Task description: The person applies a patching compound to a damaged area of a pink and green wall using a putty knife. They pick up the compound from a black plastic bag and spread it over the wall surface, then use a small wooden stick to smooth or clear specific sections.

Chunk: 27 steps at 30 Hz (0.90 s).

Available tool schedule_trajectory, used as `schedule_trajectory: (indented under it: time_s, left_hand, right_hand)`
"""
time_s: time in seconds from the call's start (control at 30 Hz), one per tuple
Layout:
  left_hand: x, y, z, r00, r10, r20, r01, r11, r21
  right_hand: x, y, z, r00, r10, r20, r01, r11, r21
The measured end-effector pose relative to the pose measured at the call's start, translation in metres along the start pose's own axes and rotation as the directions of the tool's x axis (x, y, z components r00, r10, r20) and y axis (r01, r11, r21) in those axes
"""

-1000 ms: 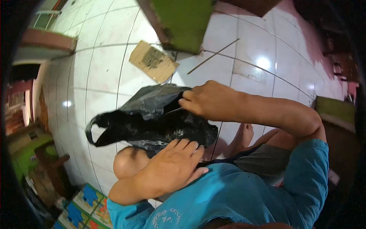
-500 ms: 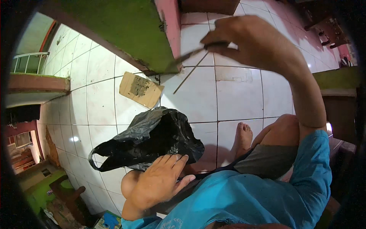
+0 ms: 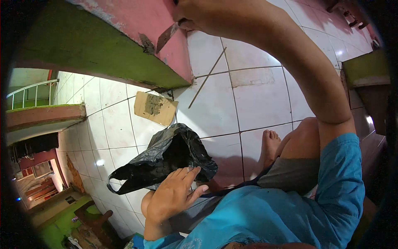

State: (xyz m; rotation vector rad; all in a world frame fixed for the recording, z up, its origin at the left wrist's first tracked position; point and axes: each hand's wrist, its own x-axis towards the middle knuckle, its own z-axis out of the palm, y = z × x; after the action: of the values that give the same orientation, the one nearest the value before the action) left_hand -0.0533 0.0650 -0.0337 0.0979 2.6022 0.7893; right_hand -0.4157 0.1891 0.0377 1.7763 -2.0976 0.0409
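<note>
My right hand reaches up to the pink wall corner, its fingers closed on a flat-bladed tool. The thin blade lies against the pink face, beside a rough grey patch of mortar on the edge. The picture's top rim cuts off part of this hand, and the handle is mostly hidden. My left hand rests over my knee with fingers stretched out, at the near edge of a black plastic bag. The bag's mouth gapes; its inside is too dark to make out.
A piece of cardboard with a grey mortar smear lies on the white tiled floor beyond the bag. Right of it is a thin stick. My bare foot stands to the right. A green wall juts in at upper left.
My right hand has moved left and up, bringing the blade onto the pink wall. The view has shifted, showing more of the wall's pink face. My left hand stays by the bag.
</note>
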Motion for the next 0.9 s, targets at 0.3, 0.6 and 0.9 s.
schedule_trajectory:
  time_s: [0.3,0.6,0.9]
  left_hand:
    - [0.009,0.006,-0.010,0.998,-0.055,0.042,0.055,0.998,-0.010]
    - [0.008,-0.001,-0.007,0.985,-0.145,0.095,0.152,0.985,-0.077]
    - [-0.002,-0.005,-0.007,0.996,-0.094,-0.003,0.094,0.994,-0.060]
  right_hand:
    - [0.006,-0.006,-0.040,0.990,0.064,0.123,-0.051,0.993,-0.105]
    - [0.010,-0.016,-0.053,0.977,0.110,0.184,-0.099,0.993,-0.069]
    - [-0.002,-0.038,-0.090,0.893,0.302,0.335,-0.332,0.943,0.034]
